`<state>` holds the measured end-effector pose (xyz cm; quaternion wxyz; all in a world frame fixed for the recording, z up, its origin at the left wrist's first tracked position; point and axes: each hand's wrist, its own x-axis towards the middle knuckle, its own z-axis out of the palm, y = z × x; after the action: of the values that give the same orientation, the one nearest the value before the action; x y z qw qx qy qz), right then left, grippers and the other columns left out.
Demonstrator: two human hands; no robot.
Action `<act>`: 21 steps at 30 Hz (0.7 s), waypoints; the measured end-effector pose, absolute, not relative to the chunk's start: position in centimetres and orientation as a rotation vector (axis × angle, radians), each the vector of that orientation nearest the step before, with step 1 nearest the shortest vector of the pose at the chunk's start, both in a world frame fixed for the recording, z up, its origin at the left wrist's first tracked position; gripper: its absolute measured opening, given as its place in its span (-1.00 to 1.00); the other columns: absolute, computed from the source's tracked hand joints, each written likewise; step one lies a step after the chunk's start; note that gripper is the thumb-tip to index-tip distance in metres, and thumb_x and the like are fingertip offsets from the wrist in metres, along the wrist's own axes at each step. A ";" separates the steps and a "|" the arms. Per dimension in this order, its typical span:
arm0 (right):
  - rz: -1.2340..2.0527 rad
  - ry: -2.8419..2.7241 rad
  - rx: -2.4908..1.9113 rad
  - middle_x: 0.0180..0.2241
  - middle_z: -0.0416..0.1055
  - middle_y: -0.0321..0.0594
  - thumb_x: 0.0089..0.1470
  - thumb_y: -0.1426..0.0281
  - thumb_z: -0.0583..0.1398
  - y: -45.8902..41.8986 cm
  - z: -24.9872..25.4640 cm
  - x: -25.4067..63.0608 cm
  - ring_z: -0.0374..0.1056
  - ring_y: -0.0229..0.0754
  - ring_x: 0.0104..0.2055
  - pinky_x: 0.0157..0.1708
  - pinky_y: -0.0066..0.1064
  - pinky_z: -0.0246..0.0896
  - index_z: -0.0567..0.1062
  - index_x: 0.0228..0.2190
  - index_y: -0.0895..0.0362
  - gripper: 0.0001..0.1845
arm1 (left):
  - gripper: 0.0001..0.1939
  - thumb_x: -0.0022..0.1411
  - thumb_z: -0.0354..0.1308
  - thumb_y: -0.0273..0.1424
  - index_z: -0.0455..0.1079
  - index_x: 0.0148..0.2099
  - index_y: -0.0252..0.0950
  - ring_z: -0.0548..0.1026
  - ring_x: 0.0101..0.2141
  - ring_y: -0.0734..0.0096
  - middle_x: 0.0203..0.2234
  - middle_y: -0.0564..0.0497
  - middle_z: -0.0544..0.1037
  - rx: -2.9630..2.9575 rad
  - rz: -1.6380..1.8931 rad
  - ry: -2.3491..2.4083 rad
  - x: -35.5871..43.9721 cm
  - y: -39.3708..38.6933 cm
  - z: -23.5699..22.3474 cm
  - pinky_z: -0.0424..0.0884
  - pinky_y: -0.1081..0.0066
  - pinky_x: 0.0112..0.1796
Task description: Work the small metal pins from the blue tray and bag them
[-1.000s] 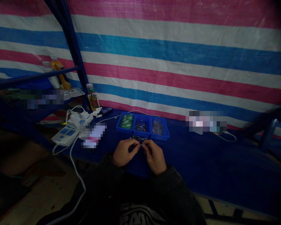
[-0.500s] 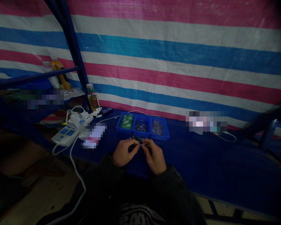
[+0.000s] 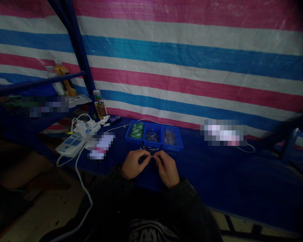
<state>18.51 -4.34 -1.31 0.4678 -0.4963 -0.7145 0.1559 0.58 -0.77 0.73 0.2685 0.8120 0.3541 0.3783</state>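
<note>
My left hand and my right hand meet fingertip to fingertip over the blue table, both closed in a pinch. Between them is a small thin metal pin, mostly covered by the fingers. Just beyond the fingertips lies a loose pile of dark and silvery metal pins. Behind that pile stand three blue bins side by side. The left bin holds green-and-white packets, the middle bin more metal pins, and the right bin small clear plastic pieces or bags.
Left on the table are white power strips with cables, a blurred-out phone-like object and a bottle. A blurred item with a cable lies at right. A blue metal frame and striped sheet stand behind.
Both hands stay in nearly the same place. The fingertips have drawn slightly closer, and less of the pin shows between them. The blurred item at right shows different colours.
</note>
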 end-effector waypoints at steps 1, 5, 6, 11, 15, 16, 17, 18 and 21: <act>0.372 -1.757 -1.223 -0.38 0.44 -0.25 0.35 0.37 0.05 -4.3 -1.3 18.5 0.40 -0.18 -0.35 -0.32 -0.38 0.21 0.41 -0.34 0.07 -0.79 | -0.82 0.36 0.12 -0.36 0.49 -0.26 -0.29 0.47 -0.42 0.43 -0.39 0.00 0.60 2.187 1.021 0.953 0.6 -0.8 0.7 0.34 0.46 -0.34; 0.344 -1.770 -1.246 -0.45 0.42 -0.28 0.36 0.35 0.03 -4.2 -1.4 18.6 0.37 -0.19 -0.42 -0.37 -0.39 0.17 0.39 -0.41 0.06 -0.72 | -0.84 0.36 0.12 -0.37 0.49 -0.25 -0.29 0.48 -0.41 0.44 -0.40 0.02 0.59 2.187 1.021 0.948 0.6 -0.8 0.7 0.34 0.46 -0.33; 0.345 -1.772 -1.249 -0.46 0.42 -0.28 0.36 0.34 0.03 -4.2 -1.5 18.6 0.37 -0.20 -0.42 -0.38 -0.39 0.16 0.38 -0.42 0.06 -0.71 | -0.84 0.36 0.13 -0.37 0.49 -0.25 -0.29 0.48 -0.41 0.44 -0.40 0.02 0.59 2.189 1.019 0.949 0.6 -0.8 0.7 0.34 0.46 -0.33; 0.348 -1.769 -1.264 -0.51 0.40 -0.29 0.37 0.32 0.03 -4.3 -1.4 18.6 0.36 -0.20 -0.45 -0.41 -0.40 0.16 0.37 -0.47 0.06 -0.66 | -0.82 0.37 0.12 -0.36 0.49 -0.26 -0.29 0.46 -0.43 0.43 -0.41 0.02 0.58 2.192 1.013 0.944 0.6 -0.8 0.7 0.33 0.46 -0.33; 0.396 -1.722 -1.247 -0.39 0.49 -0.25 0.35 0.33 0.05 -4.4 -1.3 18.4 0.44 -0.17 -0.36 -0.33 -0.40 0.26 0.45 -0.30 0.06 -0.79 | -0.83 0.37 0.11 -0.37 0.49 -0.26 -0.28 0.47 -0.42 0.42 -0.40 0.01 0.59 2.190 1.024 0.949 0.6 -0.7 0.7 0.34 0.45 -0.34; 0.409 -1.700 -1.239 -0.34 0.51 -0.24 0.34 0.33 0.08 -4.4 -1.3 18.4 0.46 -0.16 -0.32 -0.29 -0.39 0.29 0.45 -0.21 0.06 -0.84 | -0.83 0.37 0.11 -0.37 0.49 -0.26 -0.28 0.47 -0.41 0.42 -0.40 0.01 0.59 2.189 1.022 0.951 0.6 -0.7 0.7 0.34 0.45 -0.33; 0.419 -1.682 -1.230 -0.30 0.52 -0.22 0.32 0.34 0.10 -4.4 -1.4 18.4 0.48 -0.15 -0.29 -0.25 -0.39 0.31 0.43 -0.14 0.06 -0.86 | -0.83 0.37 0.11 -0.37 0.49 -0.27 -0.29 0.47 -0.41 0.42 -0.40 0.00 0.59 2.188 1.019 0.952 0.6 -0.7 0.8 0.34 0.45 -0.33; 0.423 -1.673 -1.221 -0.27 0.53 -0.21 0.31 0.35 0.11 -4.4 -1.4 18.3 0.49 -0.14 -0.27 -0.22 -0.38 0.33 0.42 -0.10 0.06 -0.84 | -0.82 0.37 0.11 -0.37 0.49 -0.27 -0.29 0.47 -0.41 0.42 -0.40 0.00 0.59 2.189 1.013 0.951 0.5 -0.7 0.8 0.34 0.45 -0.33; 0.408 -1.707 -1.205 -0.29 0.52 -0.22 0.30 0.38 0.09 -4.3 -1.6 18.3 0.48 -0.14 -0.27 -0.23 -0.37 0.32 0.42 -0.17 0.06 -0.89 | -0.83 0.37 0.12 -0.38 0.49 -0.26 -0.29 0.47 -0.42 0.43 -0.41 0.01 0.58 2.189 1.012 0.959 0.5 -0.8 0.8 0.33 0.45 -0.33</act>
<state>18.33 -4.33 -1.59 0.4852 -0.4949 -0.7011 0.1678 0.53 -0.75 0.80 0.2699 0.8122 0.3557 0.3754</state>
